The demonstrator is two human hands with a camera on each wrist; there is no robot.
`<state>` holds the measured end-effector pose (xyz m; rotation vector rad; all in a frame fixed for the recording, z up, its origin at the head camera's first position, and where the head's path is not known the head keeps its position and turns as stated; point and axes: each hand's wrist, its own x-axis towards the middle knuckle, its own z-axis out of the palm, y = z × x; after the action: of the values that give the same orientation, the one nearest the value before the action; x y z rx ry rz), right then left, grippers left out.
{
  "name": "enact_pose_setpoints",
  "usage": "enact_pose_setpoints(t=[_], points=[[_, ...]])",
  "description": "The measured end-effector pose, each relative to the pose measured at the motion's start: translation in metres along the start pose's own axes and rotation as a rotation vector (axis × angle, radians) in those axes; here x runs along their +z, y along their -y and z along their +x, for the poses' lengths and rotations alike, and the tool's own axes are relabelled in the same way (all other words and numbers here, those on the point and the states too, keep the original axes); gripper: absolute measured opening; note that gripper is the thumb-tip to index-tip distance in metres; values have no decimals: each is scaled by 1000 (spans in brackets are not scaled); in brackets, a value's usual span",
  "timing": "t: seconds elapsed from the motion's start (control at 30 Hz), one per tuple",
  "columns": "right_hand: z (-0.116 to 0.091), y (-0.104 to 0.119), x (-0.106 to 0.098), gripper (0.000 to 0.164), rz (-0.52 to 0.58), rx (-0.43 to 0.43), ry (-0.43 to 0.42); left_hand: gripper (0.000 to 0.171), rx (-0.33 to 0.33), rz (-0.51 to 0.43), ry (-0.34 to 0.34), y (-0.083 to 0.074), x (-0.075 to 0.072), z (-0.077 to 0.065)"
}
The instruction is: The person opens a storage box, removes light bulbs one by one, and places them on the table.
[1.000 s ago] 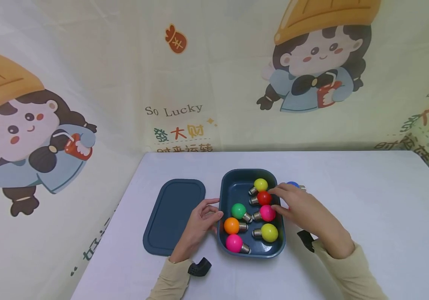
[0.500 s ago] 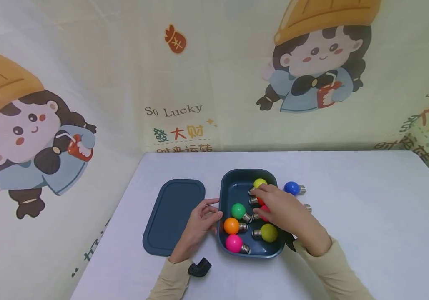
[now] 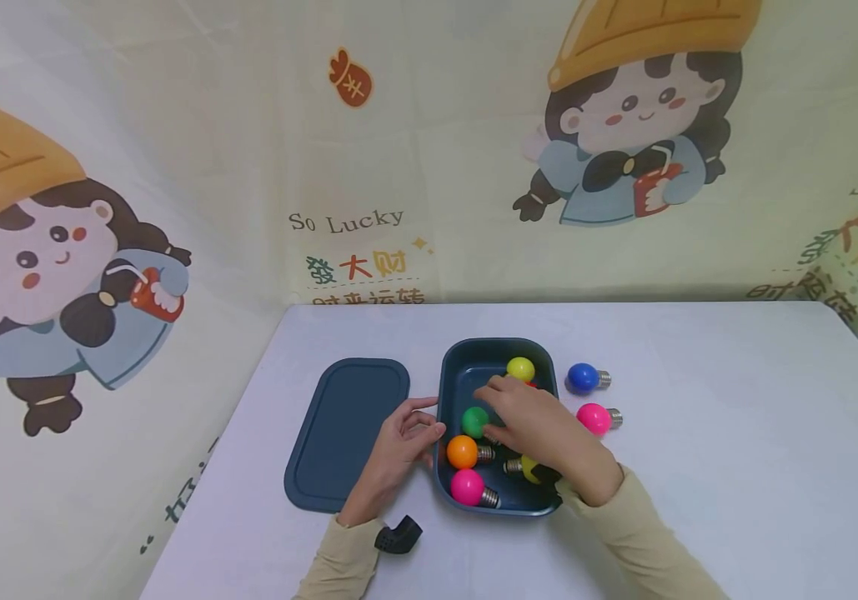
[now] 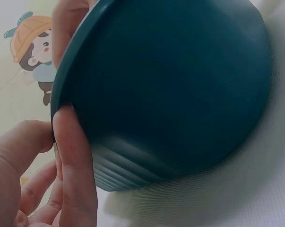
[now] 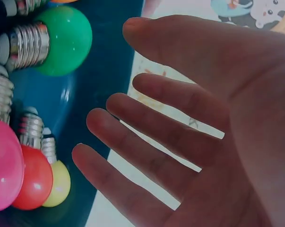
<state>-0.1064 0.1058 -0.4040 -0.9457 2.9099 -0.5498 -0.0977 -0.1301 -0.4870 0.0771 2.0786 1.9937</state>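
Note:
A dark blue plastic box point(image 3: 466, 358) holds several coloured light bulbs. Against its left wall rests my left hand point(image 3: 402, 446), fingers loosely bent; in the left wrist view its fingertips touch the rim and the outer wall. My right hand point(image 3: 537, 421) hovers over the box, near the green bulb point(image 3: 474, 422), gripping nothing. The right wrist view shows its fingers spread, with the green bulb, a pink bulb point(image 5: 3, 165), a red bulb point(image 5: 34, 179) and a yellow bulb point(image 5: 59, 184) beyond them. In the head view this hand partly covers the right-hand bulbs.
Left of the box lies its flat dark lid point(image 3: 346, 433). A blue bulb point(image 3: 584, 378) and a pink bulb point(image 3: 595, 418) lie on the white table to the right. An orange bulb point(image 3: 462, 452) sits inside the box. A printed cloth hangs behind the table.
My right hand has moved left from the box's right rim to over the green bulb, uncovering the blue and pink bulbs on the table. My left hand has stayed in place.

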Motion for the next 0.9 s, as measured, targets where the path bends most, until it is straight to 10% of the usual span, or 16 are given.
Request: enact_pose_setpoints(t=[0.9], points=[[26, 7, 21, 35, -104, -8, 115, 48, -4, 9, -1, 0, 0, 0]])
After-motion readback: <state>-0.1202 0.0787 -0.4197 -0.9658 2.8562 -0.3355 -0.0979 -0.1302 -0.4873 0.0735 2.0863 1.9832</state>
